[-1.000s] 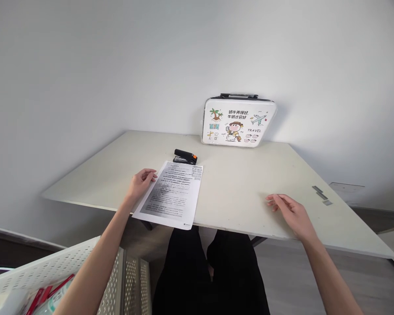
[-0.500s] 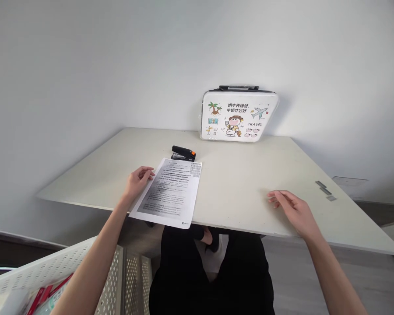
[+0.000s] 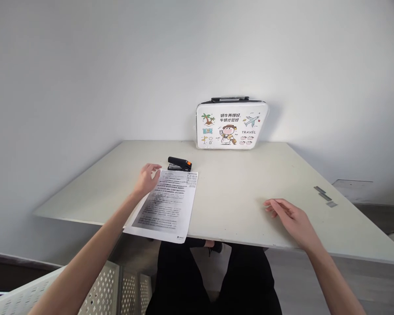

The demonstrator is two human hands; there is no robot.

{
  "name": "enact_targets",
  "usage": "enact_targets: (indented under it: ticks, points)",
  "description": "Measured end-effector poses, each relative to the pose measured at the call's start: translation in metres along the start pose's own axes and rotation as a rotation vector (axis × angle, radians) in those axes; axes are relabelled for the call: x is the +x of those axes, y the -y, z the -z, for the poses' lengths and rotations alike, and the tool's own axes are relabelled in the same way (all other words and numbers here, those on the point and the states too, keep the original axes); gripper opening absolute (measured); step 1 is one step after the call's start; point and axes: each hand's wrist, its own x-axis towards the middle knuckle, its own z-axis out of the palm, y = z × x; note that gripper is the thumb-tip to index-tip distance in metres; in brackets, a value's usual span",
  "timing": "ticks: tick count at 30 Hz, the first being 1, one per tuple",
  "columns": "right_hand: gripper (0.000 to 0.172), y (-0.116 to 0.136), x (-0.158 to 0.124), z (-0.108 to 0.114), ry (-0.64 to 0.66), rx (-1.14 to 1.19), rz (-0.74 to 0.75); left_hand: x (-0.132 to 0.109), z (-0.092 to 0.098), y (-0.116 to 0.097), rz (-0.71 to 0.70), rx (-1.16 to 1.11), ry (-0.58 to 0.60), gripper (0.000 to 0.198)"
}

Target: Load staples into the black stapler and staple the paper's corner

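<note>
My left hand (image 3: 148,178) hovers over the upper left edge of a printed sheet of paper (image 3: 169,205), fingers loosely curved and apart, holding nothing. Just beyond the sheet's top edge lies a black stapler (image 3: 179,164) with an orange patch at its right end, a short way from my left fingertips. The sheet's lower edge sticks out over the table's front edge. My right hand (image 3: 289,218) rests near the front right of the table, its fingers loosely bent with nothing in them.
A white case (image 3: 231,126) with cartoon prints and a black handle leans against the wall at the back of the pale table (image 3: 230,192). Small grey strips (image 3: 325,197) lie at the right. White perforated baskets (image 3: 100,288) stand below on the left.
My left hand has moved forward and right, over the sheet and closer to the stapler. My right hand stays in about the same place. The camera view has tilted up slightly.
</note>
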Motion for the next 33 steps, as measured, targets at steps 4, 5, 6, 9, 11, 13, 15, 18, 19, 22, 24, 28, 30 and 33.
enact_targets:
  ticks: [4,5,6,9,11,13,15,18,19,22,24,28,30,33]
  points:
    - [0.049,-0.002,0.002,0.0,0.0,-0.003,0.004,0.052,-0.018,-0.025,-0.179,0.145,0.116,0.043]
    - [0.048,-0.003,0.002,0.0,0.004,-0.008,0.001,0.064,-0.021,-0.029,-0.21,0.18,0.164,0.043]
    - [0.048,-0.003,0.002,0.0,0.007,-0.011,-0.003,0.076,-0.024,-0.033,-0.234,0.214,0.215,0.04]
    - [0.05,-0.003,0.003,0.0,0.017,-0.014,-0.019,0.102,-0.026,-0.038,-0.264,0.302,0.359,0.027]
    - [0.051,-0.002,0.003,0.0,0.024,-0.015,-0.023,0.111,-0.022,-0.04,-0.266,0.339,0.427,0.021]
    - [0.051,-0.001,0.003,0.0,0.03,-0.023,-0.019,0.113,-0.015,-0.043,-0.269,0.356,0.455,0.019]
    - [0.052,0.0,0.003,0.0,0.033,-0.027,-0.008,0.109,-0.005,-0.048,-0.278,0.357,0.435,0.023]
    - [0.053,0.001,0.003,0.0,0.028,-0.013,0.012,0.094,0.01,-0.06,-0.315,0.33,0.364,0.03]
    - [0.054,0.001,0.004,0.0,0.027,-0.011,0.014,0.088,0.014,-0.067,-0.332,0.315,0.345,0.032]
    - [0.053,0.001,0.004,0.0,0.021,-0.014,0.011,0.064,0.018,-0.093,-0.389,0.253,0.321,0.034]
    - [0.053,0.001,0.003,-0.001,0.015,-0.003,0.012,0.045,0.014,-0.116,-0.426,0.16,0.32,0.033]
    - [0.054,0.003,0.003,-0.002,0.01,0.029,0.03,0.004,-0.004,-0.165,-0.502,0.029,0.37,0.029]
    - [0.054,0.004,0.004,-0.002,0.017,0.037,0.04,-0.014,-0.018,-0.187,-0.539,0.001,0.41,0.025]
    - [0.054,0.004,0.005,-0.002,0.023,0.048,0.051,-0.034,-0.041,-0.213,-0.596,-0.033,0.444,0.021]
